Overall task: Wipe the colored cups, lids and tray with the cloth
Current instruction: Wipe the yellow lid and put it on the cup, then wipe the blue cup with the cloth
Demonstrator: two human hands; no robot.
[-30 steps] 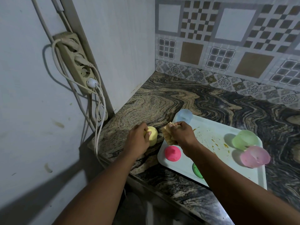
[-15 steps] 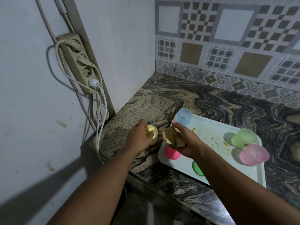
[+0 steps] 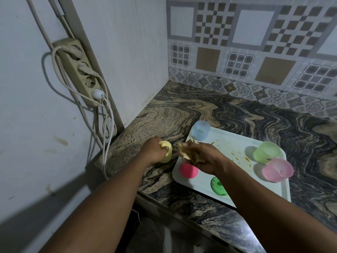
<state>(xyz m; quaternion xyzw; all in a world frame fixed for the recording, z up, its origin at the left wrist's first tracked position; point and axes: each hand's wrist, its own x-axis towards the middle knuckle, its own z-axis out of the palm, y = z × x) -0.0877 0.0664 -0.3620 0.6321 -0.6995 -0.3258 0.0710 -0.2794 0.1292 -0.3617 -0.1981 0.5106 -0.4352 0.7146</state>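
Left hand (image 3: 152,151) grips the yellow cup (image 3: 167,153), fingers curled round it, one hooked over its top edge; the cup is at the counter (image 3: 182,114), just left of the tray (image 3: 240,181) and off it; whether it rests on the stone or is held just above, cannot tell

Right hand (image 3: 207,158) is closed on the bunched cloth (image 3: 187,152); a second ago the cloth sat close against the cup; now it is drawn back, a clear gap between them, and the hand hangs over the tray's near-left corner, partly covering the pink lid (image 3: 188,170)

Reading: wipe of the yellow cup likely done, or the cloth is being regathered for another pass; cannot say which

Still on the tray: blue cup (image 3: 200,130) at the far-left corner; green cup (image 3: 266,152) and pink cup (image 3: 277,169) side by side at the right; green lid (image 3: 218,186) near the front edge; orange smears (image 3: 232,152) mid-tray, so the tray is not yet wiped; most of the job remains
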